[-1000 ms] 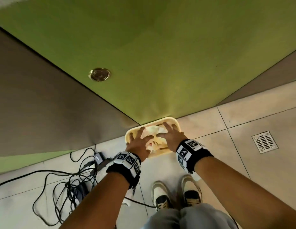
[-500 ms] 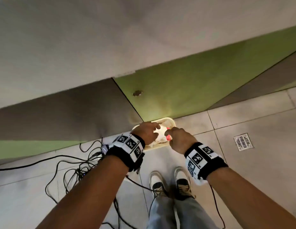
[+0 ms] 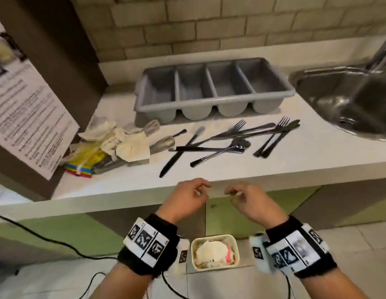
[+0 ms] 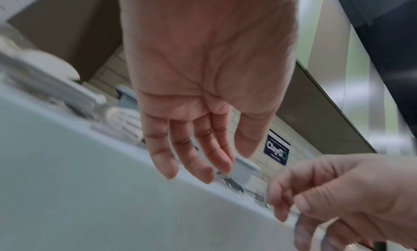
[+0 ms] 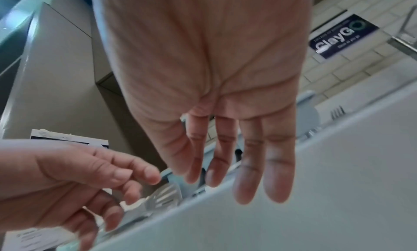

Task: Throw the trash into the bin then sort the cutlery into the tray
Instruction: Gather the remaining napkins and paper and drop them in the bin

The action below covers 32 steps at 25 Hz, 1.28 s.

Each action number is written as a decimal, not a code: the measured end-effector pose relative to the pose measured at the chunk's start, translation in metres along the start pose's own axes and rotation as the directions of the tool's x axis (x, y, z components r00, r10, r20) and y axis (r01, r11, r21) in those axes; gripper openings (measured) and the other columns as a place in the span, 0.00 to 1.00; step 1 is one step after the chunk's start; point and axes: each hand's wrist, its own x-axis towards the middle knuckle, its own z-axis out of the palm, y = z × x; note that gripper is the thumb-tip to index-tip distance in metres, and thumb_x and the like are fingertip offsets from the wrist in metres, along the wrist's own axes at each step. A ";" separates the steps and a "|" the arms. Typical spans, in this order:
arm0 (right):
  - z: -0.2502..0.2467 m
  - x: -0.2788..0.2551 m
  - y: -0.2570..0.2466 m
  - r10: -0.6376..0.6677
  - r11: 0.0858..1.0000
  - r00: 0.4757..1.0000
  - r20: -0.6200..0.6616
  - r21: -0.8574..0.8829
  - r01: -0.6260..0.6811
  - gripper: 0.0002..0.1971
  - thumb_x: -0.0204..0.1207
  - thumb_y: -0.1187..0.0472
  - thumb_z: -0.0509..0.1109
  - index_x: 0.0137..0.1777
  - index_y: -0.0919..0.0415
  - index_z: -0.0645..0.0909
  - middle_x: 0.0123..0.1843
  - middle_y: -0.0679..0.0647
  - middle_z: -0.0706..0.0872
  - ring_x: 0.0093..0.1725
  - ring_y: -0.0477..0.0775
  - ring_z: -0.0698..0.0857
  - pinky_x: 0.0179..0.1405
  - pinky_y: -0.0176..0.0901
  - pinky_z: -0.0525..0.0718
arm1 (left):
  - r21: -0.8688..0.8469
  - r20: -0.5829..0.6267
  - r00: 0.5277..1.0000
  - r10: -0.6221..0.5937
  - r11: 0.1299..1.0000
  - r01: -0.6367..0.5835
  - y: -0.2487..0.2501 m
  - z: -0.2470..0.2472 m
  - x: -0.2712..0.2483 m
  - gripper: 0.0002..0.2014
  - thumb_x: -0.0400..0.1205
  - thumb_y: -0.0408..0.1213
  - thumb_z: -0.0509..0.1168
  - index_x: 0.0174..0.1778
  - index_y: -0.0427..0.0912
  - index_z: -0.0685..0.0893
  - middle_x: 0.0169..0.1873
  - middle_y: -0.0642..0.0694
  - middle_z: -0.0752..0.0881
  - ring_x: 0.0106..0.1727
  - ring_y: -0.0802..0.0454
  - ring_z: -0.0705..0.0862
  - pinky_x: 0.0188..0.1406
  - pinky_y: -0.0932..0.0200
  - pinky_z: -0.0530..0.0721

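At the front edge of the counter (image 3: pixel 231 169) your left hand (image 3: pixel 185 199) and right hand (image 3: pixel 250 201) hang side by side, near each other but apart, both empty; the fingers (image 4: pixel 203 158) of each are loosely spread and slightly curled, pinching nothing that the wrist views show. Bin (image 3: pixel 214 252): on the floor below and between your wrists, already holding crumpled pale paper and a red scrap. Trash (image 3: pixel 114 143) remaining: a heap of crumpled napkins and a yellow wrapper with coloured stripes at the counter's left end, lying over what look like two whisk-like utensils; how much lies under the heap cannot be told. Cutlery (image 3: pixel 231 139): knives, forks and a spoon scattered and crossed mid-counter, just in front of the tray (image 3: pixel 213 87), whose four compartments show nothing inside; it stands toward the back edge, left of the sink (image 3: pixel 347 98). Judgement: you are part-way through the trash step, between loads; sorting has not begun. Next move likely calls for you to reach to the left end, gather napkins and wrapper without dragging the utensils beneath, and carry the bundle down to the bin. Risk: loose paper slipping off the front edge short of the bin.
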 end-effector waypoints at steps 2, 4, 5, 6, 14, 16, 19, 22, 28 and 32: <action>-0.023 0.008 -0.019 0.004 1.000 0.997 -0.072 -0.025 -0.006 0.12 0.77 0.64 0.66 0.59 0.57 0.83 0.55 0.52 0.83 0.43 0.46 0.78 0.49 0.36 0.72 | -0.038 -0.136 0.990 -0.027 0.999 0.022 0.007 -0.033 -0.002 0.11 0.81 0.34 0.64 0.58 0.44 0.84 0.41 0.52 0.83 0.34 0.58 0.79 0.37 0.65 0.77; -0.039 0.021 -0.032 0.020 0.998 0.993 -0.115 -0.050 -0.026 0.12 0.76 0.63 0.67 0.58 0.58 0.83 0.57 0.55 0.84 0.45 0.49 0.78 0.49 0.36 0.72 | -0.020 -0.241 0.968 -0.065 0.998 0.062 0.007 -0.059 0.000 0.12 0.80 0.34 0.64 0.59 0.43 0.84 0.45 0.50 0.84 0.37 0.55 0.79 0.38 0.65 0.76; -0.047 0.032 -0.037 0.028 0.998 0.991 -0.129 -0.058 -0.035 0.12 0.76 0.63 0.67 0.58 0.58 0.84 0.58 0.56 0.84 0.46 0.51 0.79 0.50 0.36 0.74 | 0.008 -0.275 0.958 -0.080 0.996 0.086 0.008 -0.072 0.003 0.13 0.80 0.34 0.64 0.60 0.43 0.84 0.48 0.48 0.85 0.41 0.53 0.79 0.42 0.65 0.75; -0.055 0.043 -0.041 0.033 0.997 0.989 -0.141 -0.066 -0.043 0.12 0.76 0.63 0.68 0.58 0.59 0.84 0.58 0.57 0.85 0.49 0.53 0.81 0.52 0.38 0.76 | 0.038 -0.303 0.948 -0.098 0.993 0.115 0.009 -0.083 0.007 0.14 0.80 0.34 0.65 0.61 0.42 0.84 0.53 0.45 0.85 0.44 0.51 0.80 0.46 0.65 0.76; -0.097 0.154 -0.049 0.105 0.967 0.993 -0.061 -0.226 -0.116 0.22 0.75 0.55 0.68 0.69 0.54 0.76 0.73 0.63 0.76 0.70 0.64 0.77 0.73 0.49 0.74 | 0.161 -0.510 0.813 -0.281 0.897 0.411 -0.025 -0.149 0.047 0.23 0.75 0.37 0.70 0.67 0.44 0.79 0.66 0.35 0.77 0.66 0.40 0.79 0.71 0.55 0.73; -0.095 0.177 -0.050 0.117 0.941 0.993 -0.013 -0.318 -0.115 0.25 0.76 0.51 0.66 0.73 0.52 0.72 0.76 0.64 0.72 0.73 0.65 0.74 0.76 0.52 0.71 | 0.190 -0.488 0.801 -0.347 0.853 0.485 -0.038 -0.156 0.052 0.29 0.72 0.41 0.73 0.70 0.46 0.75 0.69 0.36 0.74 0.67 0.40 0.79 0.73 0.54 0.73; -0.088 0.204 -0.051 0.135 0.881 0.988 0.070 -0.465 -0.087 0.31 0.75 0.47 0.62 0.79 0.47 0.61 0.78 0.61 0.70 0.78 0.66 0.66 0.77 0.58 0.70 | 0.280 -0.407 0.815 -0.414 0.792 0.542 -0.050 -0.161 0.055 0.41 0.67 0.48 0.77 0.76 0.54 0.68 0.74 0.42 0.68 0.72 0.40 0.73 0.75 0.48 0.73; -0.083 0.219 -0.061 0.226 0.847 0.963 0.144 -0.517 -0.122 0.37 0.75 0.41 0.60 0.81 0.42 0.48 0.83 0.65 0.59 0.80 0.70 0.62 0.79 0.60 0.66 | 0.412 -0.342 0.835 -0.430 0.730 0.545 -0.053 -0.164 0.057 0.48 0.65 0.53 0.77 0.79 0.58 0.59 0.80 0.45 0.61 0.79 0.41 0.63 0.78 0.45 0.68; -0.068 0.229 -0.085 0.172 0.747 0.970 0.173 -0.664 -0.014 0.22 0.80 0.47 0.55 0.67 0.60 0.74 0.76 0.57 0.74 0.76 0.60 0.72 0.78 0.51 0.69 | 0.558 -0.229 0.875 -0.427 0.679 0.478 -0.064 -0.169 0.058 0.54 0.63 0.59 0.75 0.81 0.61 0.50 0.82 0.47 0.57 0.81 0.43 0.60 0.78 0.44 0.67; -0.062 0.230 -0.090 0.180 0.754 0.977 0.117 -0.654 -0.060 0.22 0.80 0.49 0.60 0.67 0.62 0.77 0.68 0.56 0.82 0.68 0.59 0.81 0.70 0.47 0.79 | 0.607 -0.243 0.905 -0.350 0.673 0.423 -0.067 -0.168 0.059 0.52 0.64 0.57 0.75 0.80 0.61 0.52 0.81 0.46 0.59 0.79 0.42 0.64 0.75 0.44 0.71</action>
